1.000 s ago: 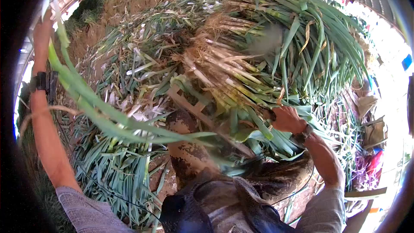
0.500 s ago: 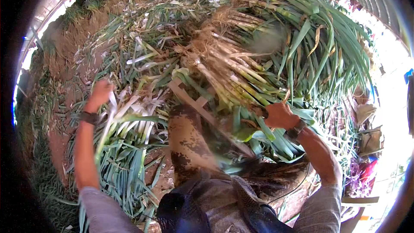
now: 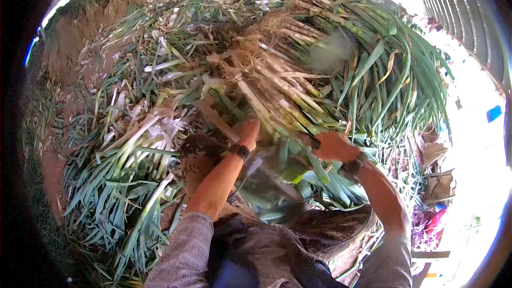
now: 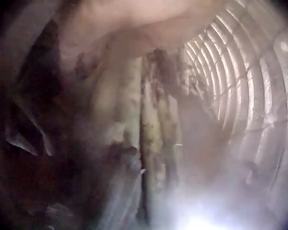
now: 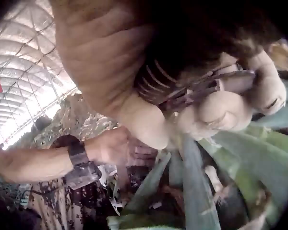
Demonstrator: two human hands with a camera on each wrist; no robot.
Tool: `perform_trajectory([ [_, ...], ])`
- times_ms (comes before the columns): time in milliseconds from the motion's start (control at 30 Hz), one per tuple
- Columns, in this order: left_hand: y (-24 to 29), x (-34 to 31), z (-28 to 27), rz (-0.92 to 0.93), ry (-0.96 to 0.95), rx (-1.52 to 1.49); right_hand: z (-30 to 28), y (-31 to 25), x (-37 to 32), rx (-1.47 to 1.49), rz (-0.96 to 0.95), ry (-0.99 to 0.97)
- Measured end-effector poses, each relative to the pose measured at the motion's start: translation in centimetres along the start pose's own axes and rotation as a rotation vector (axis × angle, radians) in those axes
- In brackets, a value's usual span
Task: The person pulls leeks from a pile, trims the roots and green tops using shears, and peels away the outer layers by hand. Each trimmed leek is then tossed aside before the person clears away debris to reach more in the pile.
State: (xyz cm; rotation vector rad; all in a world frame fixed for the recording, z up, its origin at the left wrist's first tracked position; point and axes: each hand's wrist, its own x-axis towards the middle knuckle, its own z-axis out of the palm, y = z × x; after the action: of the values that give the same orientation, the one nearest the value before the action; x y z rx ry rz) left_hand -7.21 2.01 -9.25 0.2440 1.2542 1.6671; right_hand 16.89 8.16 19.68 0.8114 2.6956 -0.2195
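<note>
Leeks (image 3: 114,181) with white, cleaned-looking ends lie heaped toward the left edge of the visible ground (image 3: 56,173), their leaves fanning toward the near left. Next comes your dirt-blotched left knee (image 3: 198,161), with a wooden slat (image 3: 214,117) just beyond it. Your left hand (image 3: 248,132), a dark wristband (image 3: 240,151) behind it, is beside the slat; its fingers are hidden or blurred, so you cannot tell whether they grip anything. Rooted leeks (image 3: 293,96) are stacked across the middle, brown roots facing left, soil-stained shanks angled, leaves sweeping toward the ground's right edge. At their near side, your right hand (image 3: 336,146) has its fingers curled round a dark ridged object (image 5: 156,79), thumb tip close above broad green leaves (image 5: 194,182). Purple strands (image 3: 420,229) lie farther right, below a ribbed, arched wall (image 3: 464,13).
</note>
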Motion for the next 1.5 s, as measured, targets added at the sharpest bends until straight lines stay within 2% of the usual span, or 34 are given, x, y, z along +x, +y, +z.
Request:
perform_trajectory([
  [33,-4.0,3.6,-2.0,-0.006,0.000,-0.007,0.1,0.4,-0.9,0.047,0.003,0.018],
  [67,-7.1,6.3,-3.4,0.264,-0.114,0.189,1.2,2.2,-0.6,-0.021,0.016,-0.069],
  [100,-8.4,7.4,-3.6,0.536,-0.234,0.385,1.3,2.2,-1.3,-0.020,0.026,-0.069],
  [167,-2.5,0.6,0.0,0.159,-0.245,-0.104,1.1,2.2,-3.5,0.228,0.104,-0.051],
  [200,1.3,-3.5,2.2,-0.011,-0.187,-0.352,1.4,2.6,-4.2,0.176,0.083,-0.037],
  [233,0.7,-3.4,2.4,-0.013,-0.201,-0.356,1.4,2.7,-5.0,0.170,0.096,-0.033],
  [300,-0.9,-2.9,1.8,0.210,-0.175,-0.186,1.3,2.5,-6.3,0.126,0.096,0.008],
  [333,5.2,-7.3,4.7,-0.112,0.028,-0.165,0.7,2.1,-6.8,0.155,0.082,0.006],
  [367,4.9,-7.1,3.7,-0.109,0.032,-0.170,0.2,2.1,-7.1,0.151,0.076,0.004],
  [400,4.1,-6.7,1.4,0.194,-0.076,0.163,-0.1,2.0,-7.2,0.146,0.084,-0.037],
  [433,6.2,-9.0,1.1,0.486,-0.184,0.509,0.2,1.9,-7.3,0.150,0.092,-0.081],
  [467,8.4,-10.6,2.3,0.041,-0.085,0.051,0.9,2.2,-7.2,0.148,0.019,-0.003],
  [567,6.7,-11.4,0.8,-0.049,0.062,0.185,0.6,0.5,-7.1,0.078,0.037,0.053],
  [600,7.8,-11.4,1.1,-0.182,0.052,-0.103,1.7,0.4,-6.8,-0.069,0.020,0.062],
  [633,7.9,-11.6,1.1,-0.186,0.061,-0.104,2.4,0.7,-6.9,-0.066,0.014,0.056],
  [700,7.8,-12.3,0.9,-0.041,-0.020,0.157,3.7,0.2,-7.1,0.018,0.019,0.026],
  [733,8.1,-12.0,0.8,-0.114,-0.065,-0.163,3.3,-0.2,-6.5,0.049,0.053,-0.141],
  [767,8.1,-12.0,1.0,-0.111,-0.068,-0.163,3.4,-0.6,-6.4,0.047,0.054,-0.137],
  [833,8.0,-11.9,1.4,-0.169,0.027,-0.272,3.8,-1.0,-6.5,0.012,-0.039,0.090],
  [867,7.6,-11.5,1.3,-0.108,0.005,-0.304,5.2,-0.3,-6.2,-0.084,-0.051,0.150],
  [1000,8.4,-12.7,2.2,-0.126,0.105,-0.355,5.4,-0.4,-4.3,0.050,-0.116,0.089],
  [1100,6.3,-11.0,0.7,-0.085,0.007,-0.310,5.4,-1.3,-2.2,0.052,-0.095,0.131],
  [1167,3.5,-8.9,-0.9,0.135,0.008,0.120,4.6,-2.0,-0.3,-0.024,-0.085,0.045],
  [1200,7.0,-11.7,1.4,-0.018,0.047,-0.255,3.3,-3.4,0.0,0.050,-0.080,0.073],
  [1300,7.0,-11.6,1.4,-0.042,0.082,-0.260,1.5,-5.0,2.3,0.024,-0.067,-0.010],
  [1333,6.5,-10.7,1.0,-0.073,0.077,-0.267,1.7,-5.1,3.2,-0.009,-0.110,0.034],
  [1433,5.8,-10.5,0.8,0.001,0.043,-0.231,0.4,-5.7,5.3,0.020,-0.083,-0.038],
  [1467,5.8,-10.5,1.4,0.054,0.138,-0.288,1.6,-5.0,6.4,-0.002,-0.067,0.073],
  [1500,4.8,-9.6,0.6,0.059,0.137,-0.289,1.9,-4.9,6.8,-0.005,-0.069,0.077],
])
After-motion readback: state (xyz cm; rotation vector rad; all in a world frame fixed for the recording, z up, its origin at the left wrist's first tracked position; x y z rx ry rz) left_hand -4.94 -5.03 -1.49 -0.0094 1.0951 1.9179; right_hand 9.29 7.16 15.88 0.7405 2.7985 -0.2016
